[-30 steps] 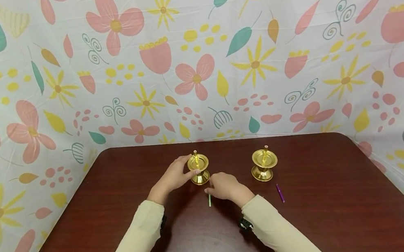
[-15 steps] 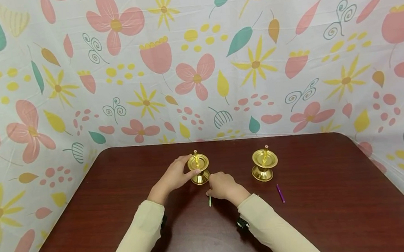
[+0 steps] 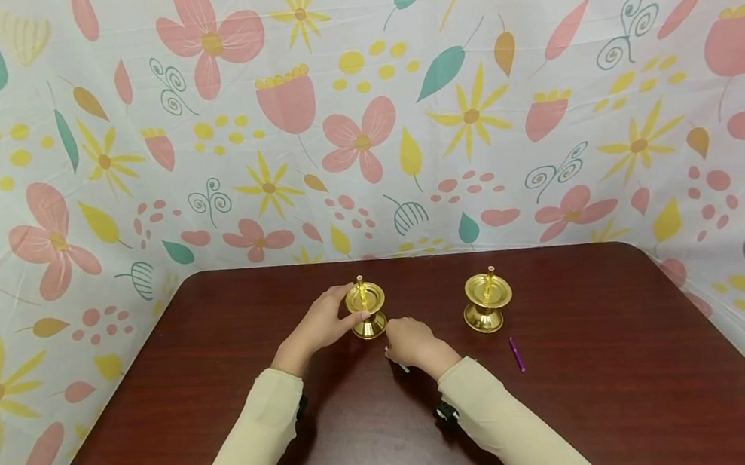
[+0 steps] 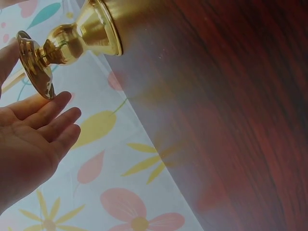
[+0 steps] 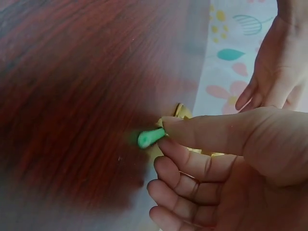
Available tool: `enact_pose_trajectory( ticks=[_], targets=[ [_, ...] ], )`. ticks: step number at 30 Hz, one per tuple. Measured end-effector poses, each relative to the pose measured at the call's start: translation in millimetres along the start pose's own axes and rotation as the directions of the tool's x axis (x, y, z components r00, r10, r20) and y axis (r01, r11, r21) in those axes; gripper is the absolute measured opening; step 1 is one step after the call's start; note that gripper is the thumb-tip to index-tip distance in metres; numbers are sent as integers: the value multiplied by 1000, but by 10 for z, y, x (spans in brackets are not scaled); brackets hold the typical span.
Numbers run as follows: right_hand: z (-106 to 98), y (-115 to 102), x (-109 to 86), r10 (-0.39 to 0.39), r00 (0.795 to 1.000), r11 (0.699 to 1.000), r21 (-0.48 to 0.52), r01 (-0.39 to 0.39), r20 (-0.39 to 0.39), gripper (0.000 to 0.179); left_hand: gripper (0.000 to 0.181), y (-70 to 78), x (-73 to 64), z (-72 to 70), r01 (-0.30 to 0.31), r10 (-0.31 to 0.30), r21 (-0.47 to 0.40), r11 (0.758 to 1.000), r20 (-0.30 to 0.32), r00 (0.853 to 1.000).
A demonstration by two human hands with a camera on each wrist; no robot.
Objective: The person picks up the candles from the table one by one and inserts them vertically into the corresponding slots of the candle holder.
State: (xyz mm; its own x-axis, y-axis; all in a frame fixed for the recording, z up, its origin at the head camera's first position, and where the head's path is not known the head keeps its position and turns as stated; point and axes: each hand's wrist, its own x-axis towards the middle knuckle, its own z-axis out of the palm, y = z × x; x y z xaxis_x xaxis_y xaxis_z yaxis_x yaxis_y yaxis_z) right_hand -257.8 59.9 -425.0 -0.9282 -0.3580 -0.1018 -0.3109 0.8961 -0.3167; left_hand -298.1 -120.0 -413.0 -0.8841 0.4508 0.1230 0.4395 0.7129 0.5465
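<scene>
A brass lamp stand (image 3: 370,328) with a round dish, an upright post and a flared foot stands on the table. My left hand (image 3: 317,323) is at its left and holds the dish rim; in the left wrist view the thumb and fingers lie about the dish of the lamp stand (image 4: 65,43). Just right of the foot, my right hand (image 3: 414,342) pinches a short, thin green stick (image 5: 150,138) between thumb and index finger. The stick's end pokes out towards the table, while the rest hides in the fingers. The other fingers of the right hand are curled.
A matching brass lamp stand (image 3: 489,303) is upright to the right. In front of it lies a thin purple stick (image 3: 517,354). The dark red wooden table (image 3: 607,390) meets a white flower-print cloth (image 3: 363,142) behind and at both sides.
My right hand has picked the green stick up from the table and turned it, so its end now points to the lower right. The left hand and lamp stand stay where they were.
</scene>
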Motion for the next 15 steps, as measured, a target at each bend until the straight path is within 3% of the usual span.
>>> enact_pose_trajectory(
  ticks=[9,15],
  targets=[
    [-14,13,-15,-18,999,1000,21,18,33,24,70,-2,-7,5,13,-13,-13,1000,5,1000],
    [2,42,-37,-93,995,995,34,94,-18,43,71,5,-14,7,23,-23,-29,999,8,1000]
  ],
)
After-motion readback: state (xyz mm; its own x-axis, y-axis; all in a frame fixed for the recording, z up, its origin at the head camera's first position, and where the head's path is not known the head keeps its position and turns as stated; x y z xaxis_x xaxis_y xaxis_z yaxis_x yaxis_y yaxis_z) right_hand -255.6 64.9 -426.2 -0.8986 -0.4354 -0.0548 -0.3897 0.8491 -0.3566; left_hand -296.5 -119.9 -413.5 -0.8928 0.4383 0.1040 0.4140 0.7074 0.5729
